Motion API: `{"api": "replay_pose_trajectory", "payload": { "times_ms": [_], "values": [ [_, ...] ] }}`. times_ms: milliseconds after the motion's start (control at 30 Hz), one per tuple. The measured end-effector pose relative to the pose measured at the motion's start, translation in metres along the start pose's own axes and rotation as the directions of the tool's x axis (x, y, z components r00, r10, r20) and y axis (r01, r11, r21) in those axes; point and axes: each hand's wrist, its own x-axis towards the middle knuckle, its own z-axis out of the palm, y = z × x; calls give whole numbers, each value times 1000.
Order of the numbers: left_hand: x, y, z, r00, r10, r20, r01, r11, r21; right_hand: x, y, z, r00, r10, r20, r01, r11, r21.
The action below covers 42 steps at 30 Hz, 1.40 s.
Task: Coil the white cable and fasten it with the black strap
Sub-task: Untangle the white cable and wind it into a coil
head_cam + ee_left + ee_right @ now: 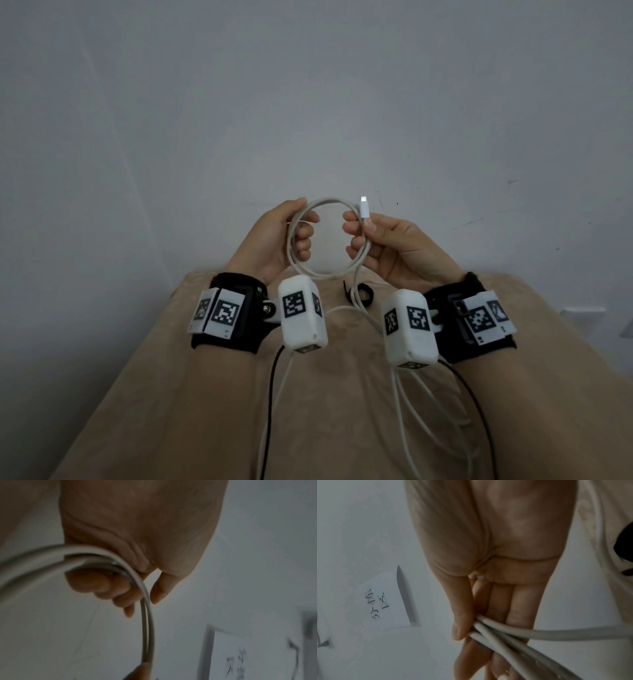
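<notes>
The white cable (327,202) forms a round coil held up in front of the wall, above the far end of the table. My left hand (294,229) grips the coil's left side, fingers curled through the loops (145,615). My right hand (363,233) pinches the right side between thumb and fingers, strands (489,630) bunched under the thumb. The white plug (364,207) sticks up above the right thumb. The cable's loose tail (404,394) hangs down onto the table. The black strap (363,294) lies curled on the table below the coil.
A beige cloth (171,411) covers the table, whose far edge meets a pale wall (308,102). Black leads (270,411) run from the wrist cameras toward me. A paper note with handwriting (385,601) hangs on the wall.
</notes>
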Motion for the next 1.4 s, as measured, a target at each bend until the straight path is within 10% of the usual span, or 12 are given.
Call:
{"api": "replay_pose_trajectory", "payload": {
  "times_ms": [167, 467, 1000, 1167, 1400],
  "values": [
    [-9, 11, 13, 968, 251, -4, -203, 790, 578, -2, 1, 6, 986, 133, 97, -99, 948, -302],
    [-10, 7, 19, 925, 377, 58, -265, 526, 809, -4, -3, 10, 978, 166, 126, -113, 930, -350],
    [8, -4, 13, 780, 575, -248, -318, 705, 634, 2, 10, 10, 990, 118, 77, -79, 916, -392],
    [8, -5, 5, 892, 399, -213, -216, 789, 575, 3, 11, 6, 989, 137, 62, -105, 924, -367],
    [-2, 2, 7, 956, 285, 61, -228, 599, 767, 0, 14, 9, 954, 287, 84, -223, 871, -438]
  ]
}}
